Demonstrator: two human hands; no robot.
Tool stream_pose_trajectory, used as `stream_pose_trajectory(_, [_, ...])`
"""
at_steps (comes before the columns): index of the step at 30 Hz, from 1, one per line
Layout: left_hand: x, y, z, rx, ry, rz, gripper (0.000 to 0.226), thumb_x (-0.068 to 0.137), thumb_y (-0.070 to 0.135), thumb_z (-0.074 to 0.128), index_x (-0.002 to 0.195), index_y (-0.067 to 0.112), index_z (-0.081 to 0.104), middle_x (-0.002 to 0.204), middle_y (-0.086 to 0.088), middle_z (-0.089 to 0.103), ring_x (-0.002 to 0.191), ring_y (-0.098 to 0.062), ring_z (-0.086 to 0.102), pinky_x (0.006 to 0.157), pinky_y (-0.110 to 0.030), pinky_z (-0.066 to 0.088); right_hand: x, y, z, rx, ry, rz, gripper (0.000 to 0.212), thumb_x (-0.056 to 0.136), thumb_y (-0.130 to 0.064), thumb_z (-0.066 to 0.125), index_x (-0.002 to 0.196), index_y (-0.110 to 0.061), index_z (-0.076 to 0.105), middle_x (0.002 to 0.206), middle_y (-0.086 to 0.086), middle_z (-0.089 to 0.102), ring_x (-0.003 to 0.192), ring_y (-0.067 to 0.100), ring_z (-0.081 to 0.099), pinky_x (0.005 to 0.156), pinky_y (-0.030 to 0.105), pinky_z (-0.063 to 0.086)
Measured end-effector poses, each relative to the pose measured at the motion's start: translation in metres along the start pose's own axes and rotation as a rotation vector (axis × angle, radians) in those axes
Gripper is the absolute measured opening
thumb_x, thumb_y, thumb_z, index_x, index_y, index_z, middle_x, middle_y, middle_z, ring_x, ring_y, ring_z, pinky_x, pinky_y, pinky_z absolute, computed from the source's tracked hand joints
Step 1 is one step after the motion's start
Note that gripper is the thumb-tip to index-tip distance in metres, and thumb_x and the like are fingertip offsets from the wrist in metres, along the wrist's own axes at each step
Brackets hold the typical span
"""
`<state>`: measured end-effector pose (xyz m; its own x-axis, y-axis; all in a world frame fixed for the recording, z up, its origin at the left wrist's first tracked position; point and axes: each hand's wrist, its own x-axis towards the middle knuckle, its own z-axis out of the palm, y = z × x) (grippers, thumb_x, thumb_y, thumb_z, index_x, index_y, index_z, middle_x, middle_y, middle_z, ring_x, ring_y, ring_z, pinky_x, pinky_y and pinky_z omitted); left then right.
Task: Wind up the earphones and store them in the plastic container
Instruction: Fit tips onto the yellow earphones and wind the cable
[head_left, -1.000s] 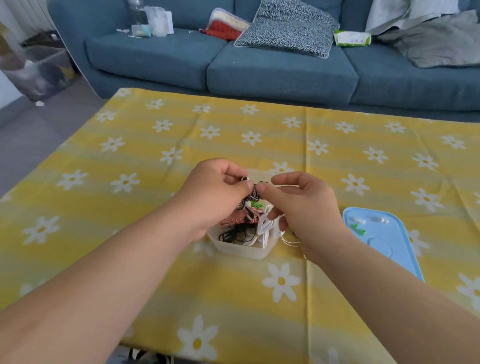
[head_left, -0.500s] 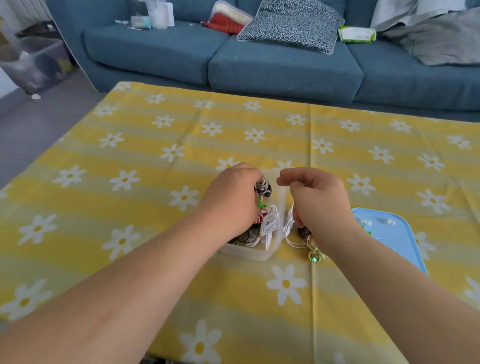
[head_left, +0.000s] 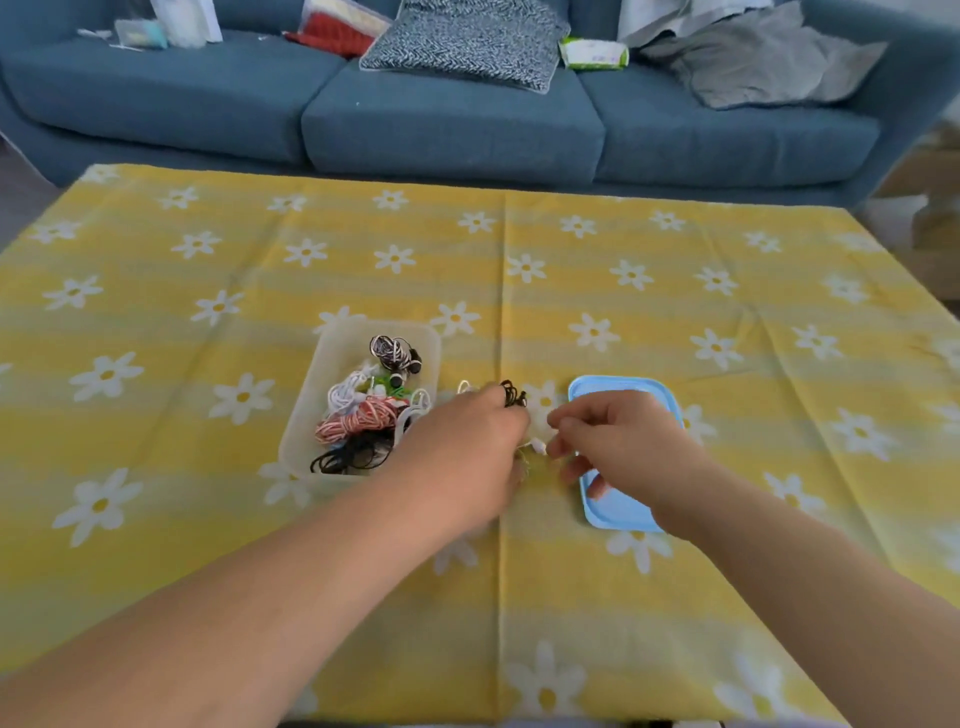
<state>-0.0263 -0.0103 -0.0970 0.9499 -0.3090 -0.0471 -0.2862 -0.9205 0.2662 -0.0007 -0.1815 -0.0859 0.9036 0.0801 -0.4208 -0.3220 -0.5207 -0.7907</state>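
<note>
The clear plastic container (head_left: 332, 364) stands on the tablecloth, left of centre. Inside lie wound earphones: a black-and-white bundle (head_left: 392, 351), a white one (head_left: 345, 392), a red-and-white one (head_left: 358, 421) and a black one (head_left: 353, 454). Just right of the container my left hand (head_left: 467, 441) lies over loose earphones with its fingers curled down on them. A black cord (head_left: 511, 392) sticks out above its knuckles. My right hand (head_left: 618, 441) is opposite, its fingertips pinching a white earphone piece (head_left: 537, 446) between the two hands. Motion blur hides the finger detail.
The blue lid (head_left: 623, 512) lies on the cloth, partly under my right hand. The yellow daisy tablecloth (head_left: 727, 312) covers the whole table. Behind the table is a blue sofa (head_left: 452, 124) with a patterned cushion (head_left: 467, 41), a grey blanket and small items.
Both hands have left the container and moved right to the loose earphones on the cloth. The black-and-white bundle now lies inside the container. The camera has tilted.
</note>
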Motion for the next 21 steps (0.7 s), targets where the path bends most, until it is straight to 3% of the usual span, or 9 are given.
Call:
stream_pose_trajectory(4, [0.001,0.01,-0.001,0.071,-0.07,-0.049,0.04,0.085,0.055,0.067,0.104,0.023,0.052,0.1,0.003,0.037,0.097,-0.024,0.055,0.067,-0.035,0.038,-0.008,0.011,-0.004,-0.116,-0.164,0.026,0.021,0.098,-0.019,0.055,0.093,-0.01,0.074,0.088,0.011,0.078,0.065,0.015,0.068,0.055,0.027,0.054])
stream_pose_trajectory(7, [-0.004,0.015,0.003,0.088,-0.135,-0.051,0.034,0.091,0.045,0.065,0.113,0.026,0.048,0.101,0.005,0.041,0.103,-0.026,0.059,0.067,-0.035,0.036,-0.013,0.014,-0.006,-0.162,-0.263,0.045,0.02,0.099,-0.02,0.055,0.096,-0.012,0.072,0.092,0.012,0.078,0.065,0.014,0.067,0.055,0.028,0.052])
stream_pose_trajectory(10, [-0.004,0.016,0.004,0.063,-0.049,-0.041,0.013,0.098,0.034,0.049,0.105,0.023,0.05,0.1,0.002,0.048,0.099,-0.029,0.061,0.066,-0.036,0.038,-0.016,0.014,-0.007,-0.203,-0.325,0.049,0.019,0.099,-0.021,0.054,0.097,-0.014,0.072,0.095,0.01,0.078,0.068,0.014,0.068,0.061,0.03,0.054])
stream_pose_trajectory(13, [0.0,0.014,-0.004,-0.063,0.061,-0.085,0.032,0.093,0.039,0.033,0.098,0.018,0.057,0.096,0.002,0.057,0.093,-0.029,0.061,0.075,-0.039,0.048,-0.019,0.012,-0.008,-0.2,-0.325,0.033,0.017,0.098,-0.02,0.055,0.095,-0.018,0.071,0.093,0.009,0.079,0.071,0.013,0.071,0.064,0.03,0.056])
stream_pose_trajectory(15, [0.002,0.011,-0.018,-0.233,0.163,-0.135,0.036,0.095,0.034,0.032,0.095,0.017,0.064,0.082,0.007,0.062,0.084,-0.024,0.058,0.076,-0.039,0.049,-0.019,0.011,-0.008,-0.185,-0.287,-0.006,0.012,0.096,-0.021,0.059,0.097,-0.02,0.071,0.091,0.009,0.078,0.073,0.021,0.072,0.066,0.032,0.059])
stream_pose_trajectory(17, [0.005,0.009,-0.03,-0.533,0.226,-0.257,0.031,0.099,0.024,0.039,0.088,0.015,0.068,0.056,0.01,0.057,0.064,-0.02,0.054,0.064,-0.037,0.047,-0.019,0.009,-0.008,-0.142,-0.231,-0.053,0.013,0.092,-0.026,0.068,0.104,-0.025,0.069,0.089,0.005,0.078,0.074,0.028,0.071,0.074,0.038,0.062])
stream_pose_trajectory(19, [0.005,0.008,-0.043,-0.916,0.224,-0.402,0.03,0.101,0.026,0.045,0.083,0.013,0.065,0.052,0.002,0.054,0.048,-0.02,0.051,0.052,-0.032,0.044,-0.018,0.005,-0.006,-0.026,-0.227,-0.082,0.036,0.084,-0.026,0.08,0.117,-0.033,0.066,0.099,-0.005,0.074,0.074,0.02,0.069,0.083,0.045,0.06])
stream_pose_trajectory(21, [0.005,0.01,-0.05,-1.239,0.15,-0.48,0.032,0.103,0.037,0.052,0.085,0.012,0.062,0.059,-0.008,0.053,0.044,-0.022,0.05,0.045,-0.028,0.041,-0.018,0.001,-0.005,0.112,-0.322,-0.118,0.058,0.076,-0.023,0.087,0.126,-0.041,0.064,0.115,-0.011,0.069,0.091,0.015,0.072,0.092,0.055,0.056])
